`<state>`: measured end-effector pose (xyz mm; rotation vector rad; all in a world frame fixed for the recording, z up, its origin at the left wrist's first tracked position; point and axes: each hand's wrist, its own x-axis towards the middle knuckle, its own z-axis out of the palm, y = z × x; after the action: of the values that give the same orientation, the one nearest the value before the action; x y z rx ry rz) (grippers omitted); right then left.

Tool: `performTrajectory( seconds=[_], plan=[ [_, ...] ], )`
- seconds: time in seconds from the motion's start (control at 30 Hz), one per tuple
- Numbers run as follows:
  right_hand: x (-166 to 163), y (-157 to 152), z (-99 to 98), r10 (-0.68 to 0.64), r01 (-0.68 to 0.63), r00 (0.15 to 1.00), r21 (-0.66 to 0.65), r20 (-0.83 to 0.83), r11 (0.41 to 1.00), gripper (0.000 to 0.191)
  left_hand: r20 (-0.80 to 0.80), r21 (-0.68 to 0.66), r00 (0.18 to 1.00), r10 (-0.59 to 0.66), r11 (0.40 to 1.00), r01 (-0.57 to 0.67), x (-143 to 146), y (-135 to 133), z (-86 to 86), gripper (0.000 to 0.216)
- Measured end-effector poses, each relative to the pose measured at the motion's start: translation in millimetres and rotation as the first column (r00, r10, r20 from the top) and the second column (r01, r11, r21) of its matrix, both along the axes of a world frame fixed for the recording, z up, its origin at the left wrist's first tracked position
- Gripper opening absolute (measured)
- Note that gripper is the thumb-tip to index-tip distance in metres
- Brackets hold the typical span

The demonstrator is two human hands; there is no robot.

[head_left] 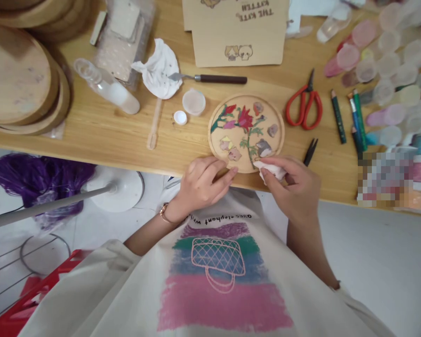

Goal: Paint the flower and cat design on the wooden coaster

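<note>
A round wooden plate (246,163) with a raised rim lies near the table's front edge. Red flowers with green stems and several small petal-like pieces decorate its face. My right hand (294,185) pinches a crumpled white tissue (272,172) between thumb and fingers at the plate's lower right rim. Beside the lower left rim rests my left hand (205,182), thumb and fingers apart and nothing visible in it; its fingertips are at the rim, and whether they press on it I cannot tell.
Red-handled scissors (304,105), black tweezers (310,152) and pencils (338,117) lie right of the plate. Beyond it are a palette knife (222,79) and a kraft paper sheet (238,44). A bottle (107,86), used tissue (161,70) and wooden rounds (17,75) stand leftward.
</note>
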<state>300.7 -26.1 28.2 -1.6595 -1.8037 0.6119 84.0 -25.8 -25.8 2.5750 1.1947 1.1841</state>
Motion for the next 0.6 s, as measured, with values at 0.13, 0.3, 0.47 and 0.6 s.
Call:
performTrajectory(
  seconds=[0.13,0.3,0.47,0.6],
  plan=[
    [0.8,2.2,0.6,0.048,-0.052,0.996,0.049,0.076,0.997,0.016,0.006,0.039,1.0,0.013,0.999,-0.013,0.5,0.3,-2.1,0.027],
    [2.1,5.1,2.0,0.043,-0.053,0.986,0.057,0.161,0.997,0.014,-0.064,0.083,0.997,0.04,0.996,-0.035,0.3,0.6,-2.4,0.024],
    [2.1,6.7,3.0,0.041,-0.043,0.994,0.02,0.106,0.999,0.013,-0.013,0.027,1.0,0.011,1.0,-0.011,0.5,-0.2,-3.1,0.027],
    [2.1,7.2,6.6,0.019,-0.02,0.997,0.002,0.069,1.0,0.011,0.028,0.016,1.0,0.002,1.0,-0.003,1.5,0.2,-2.5,0.026]
  ],
)
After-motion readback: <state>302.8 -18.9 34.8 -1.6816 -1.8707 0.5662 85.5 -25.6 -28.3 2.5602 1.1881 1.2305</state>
